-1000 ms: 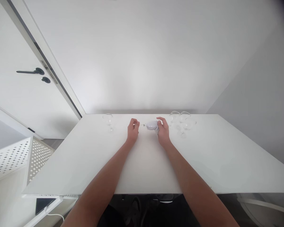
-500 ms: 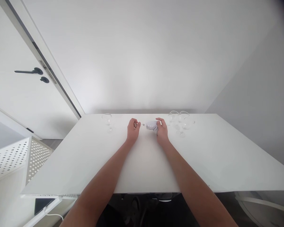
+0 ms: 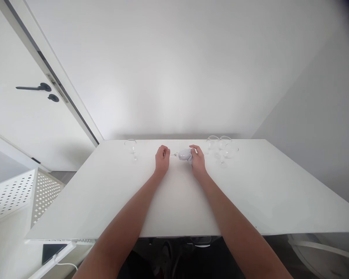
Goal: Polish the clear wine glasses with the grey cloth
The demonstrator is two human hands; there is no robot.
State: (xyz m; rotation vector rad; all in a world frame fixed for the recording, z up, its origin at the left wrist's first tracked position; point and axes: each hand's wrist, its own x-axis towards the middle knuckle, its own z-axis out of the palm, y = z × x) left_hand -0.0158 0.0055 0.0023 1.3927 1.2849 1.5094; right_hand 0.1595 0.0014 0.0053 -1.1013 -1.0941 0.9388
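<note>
A wine glass (image 3: 182, 155) lies sideways in the air between my hands above the white table, its bowl toward the right. My left hand (image 3: 162, 158) is closed round the foot end of its stem. At the bowl, my right hand (image 3: 197, 158) grips a pale grey cloth (image 3: 189, 158), part of which seems tucked into the bowl. The fingers of the right hand are bent around cloth and rim. Most of the glass's foot is hidden by my left fingers.
One wine glass (image 3: 130, 147) stands at the table's back left. Several more clear glasses (image 3: 228, 151) stand grouped at the back right. The white table (image 3: 104, 193) meets the wall behind. A perforated white panel (image 3: 46, 193) is beyond the left edge, below a door with a black handle (image 3: 35, 87).
Both hands have shifted very slightly left with the glass and cloth. My left fingers have turned a little around the foot. The whole view has moved slightly too.
</note>
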